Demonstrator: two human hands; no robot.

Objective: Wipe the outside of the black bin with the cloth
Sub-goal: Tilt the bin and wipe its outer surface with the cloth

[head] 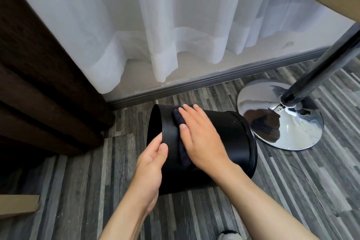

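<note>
The black bin (231, 138) lies on its side on the grey wood-pattern floor, its open mouth turned to the left. My left hand (151, 158) grips the rim of the mouth, thumb on the outside wall. My right hand (202, 134) lies flat on the upper side of the bin, fingers spread, pressing a dark cloth (180, 121) against the wall. Most of the cloth is hidden under the palm; a strip hangs down at the wrist side.
A chrome table base (280, 115) and its dark pole (319, 68) stand just right of the bin. White sheer curtains (155, 25) and a grey skirting board (214, 80) run behind. Dark brown drapes (39, 64) fill the left. A cardboard piece (17, 205) lies at the lower left.
</note>
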